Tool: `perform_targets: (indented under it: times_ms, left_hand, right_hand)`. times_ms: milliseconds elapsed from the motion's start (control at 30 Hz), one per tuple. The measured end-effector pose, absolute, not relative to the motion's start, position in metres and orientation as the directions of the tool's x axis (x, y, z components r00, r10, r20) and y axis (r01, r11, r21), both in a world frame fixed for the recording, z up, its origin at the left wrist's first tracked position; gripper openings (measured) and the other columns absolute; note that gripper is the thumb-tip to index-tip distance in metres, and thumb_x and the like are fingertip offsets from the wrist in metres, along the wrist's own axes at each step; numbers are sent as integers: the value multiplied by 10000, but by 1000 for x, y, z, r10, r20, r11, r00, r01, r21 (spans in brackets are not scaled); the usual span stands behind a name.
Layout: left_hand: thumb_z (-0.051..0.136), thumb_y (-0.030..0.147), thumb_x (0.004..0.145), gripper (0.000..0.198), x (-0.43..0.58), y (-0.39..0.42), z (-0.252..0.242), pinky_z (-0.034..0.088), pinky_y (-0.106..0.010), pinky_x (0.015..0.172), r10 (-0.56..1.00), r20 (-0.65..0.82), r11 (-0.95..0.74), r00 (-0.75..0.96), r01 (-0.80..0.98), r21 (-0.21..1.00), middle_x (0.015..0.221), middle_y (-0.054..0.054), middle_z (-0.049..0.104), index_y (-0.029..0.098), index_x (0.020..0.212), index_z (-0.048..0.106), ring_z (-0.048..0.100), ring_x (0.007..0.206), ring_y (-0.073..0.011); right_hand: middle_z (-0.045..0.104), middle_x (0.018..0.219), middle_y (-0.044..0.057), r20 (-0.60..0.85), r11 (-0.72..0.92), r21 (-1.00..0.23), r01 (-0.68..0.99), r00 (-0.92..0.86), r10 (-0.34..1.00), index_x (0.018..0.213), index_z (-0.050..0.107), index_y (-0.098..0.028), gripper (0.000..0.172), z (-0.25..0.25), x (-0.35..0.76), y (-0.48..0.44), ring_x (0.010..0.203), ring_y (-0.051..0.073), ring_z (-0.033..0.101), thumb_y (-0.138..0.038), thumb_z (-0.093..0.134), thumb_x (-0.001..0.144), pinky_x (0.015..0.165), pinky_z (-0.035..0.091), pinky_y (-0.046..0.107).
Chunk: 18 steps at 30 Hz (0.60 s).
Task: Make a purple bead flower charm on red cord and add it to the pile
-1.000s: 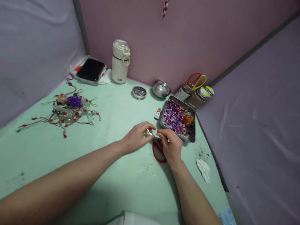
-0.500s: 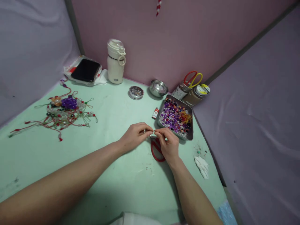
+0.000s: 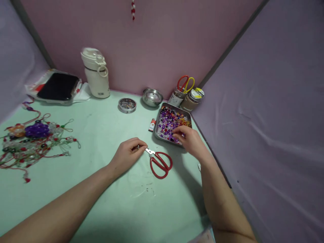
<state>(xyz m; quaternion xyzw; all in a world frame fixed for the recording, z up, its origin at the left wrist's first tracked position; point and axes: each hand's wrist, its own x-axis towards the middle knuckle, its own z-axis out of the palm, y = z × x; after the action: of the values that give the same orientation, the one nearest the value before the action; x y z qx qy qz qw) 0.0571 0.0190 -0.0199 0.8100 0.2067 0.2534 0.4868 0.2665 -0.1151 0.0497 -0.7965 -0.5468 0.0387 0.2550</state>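
Observation:
My left hand (image 3: 129, 154) rests on the green table with thumb and index finger pinched together; what they hold is too small to make out. Its fingertips are beside the blade tips of red-handled scissors (image 3: 159, 163), which lie on the table. My right hand (image 3: 188, 140) is over the metal tray (image 3: 164, 139), its fingers curled down toward the purple, clear and dark beads (image 3: 165, 125). Whether it grips a bead cannot be seen. A small red and white packet (image 3: 152, 125) lies left of the tray.
Beaded, knotted strings (image 3: 37, 141) are heaped at the left. Along the back stand a phone (image 3: 58, 86) on a packet, a cream bottle (image 3: 97, 76), a round case (image 3: 127, 105), a metal bowl (image 3: 152, 98), a cup with scissors (image 3: 177, 96) and a jar (image 3: 191, 100).
My right hand has left my left hand and moved over the bead tray, uncovering the scissors. The left hand keeps its pinch. The whole view has shifted to the right.

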Motion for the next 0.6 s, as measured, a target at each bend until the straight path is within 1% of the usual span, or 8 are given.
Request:
perform_targets:
  times_ms: [67, 133, 300, 367, 467, 600]
  left_hand:
    - [571, 285, 855, 158, 57, 19, -19, 376, -248, 589, 579, 203, -437, 789, 91, 895, 763, -9, 642, 192, 821, 694, 507, 631, -112]
    - [563, 284, 858, 165, 56, 19, -19, 375, -248, 585, 575, 201, -443, 793, 95, 892, 759, -11, 644, 194, 827, 698, 500, 624, -112]
    - [557, 267, 853, 167, 57, 21, -18, 372, -244, 554, 576, 201, -455, 792, 107, 884, 746, -12, 650, 198, 820, 706, 486, 584, -104]
    - [558, 267, 852, 165, 58, 22, -18, 378, -243, 551, 582, 189, -445, 791, 115, 888, 747, -13, 652, 202, 817, 706, 504, 593, -108]
    - [558, 257, 857, 159, 58, 22, -20, 401, -248, 579, 587, 158, -420, 794, 132, 898, 777, -20, 663, 204, 825, 705, 547, 646, -123]
    - [556, 267, 865, 159, 58, 24, -22, 418, -258, 609, 580, 135, -406, 803, 141, 903, 811, -26, 674, 203, 840, 700, 565, 681, -132]
  right_hand:
    - [697, 786, 26, 132, -324, -398, 858, 403, 905, 784, 693, -201, 95, 55, 288, -108, 719, 167, 608, -155, 614, 809, 686, 434, 287]
    - [698, 777, 15, 87, -291, -381, 878, 347, 934, 751, 704, -202, 128, 52, 301, -97, 692, 148, 604, -121, 612, 786, 675, 427, 271]
    - [707, 778, 27, 63, -176, -285, 942, 202, 977, 729, 728, -210, 143, 27, 308, -72, 737, 168, 612, -95, 648, 757, 692, 428, 271]
    - [704, 779, 34, 56, -147, -244, 959, 165, 985, 721, 728, -212, 157, 19, 308, -69, 764, 175, 611, -83, 647, 759, 701, 425, 269]
    - [689, 770, 35, 39, -127, -218, 968, 139, 990, 701, 721, -215, 165, 15, 307, -69, 753, 168, 600, -78, 653, 761, 685, 409, 260]
    - [684, 757, 40, 25, -152, -168, 974, 159, 987, 681, 711, -207, 156, 19, 302, -68, 721, 164, 592, -80, 664, 757, 653, 371, 261]
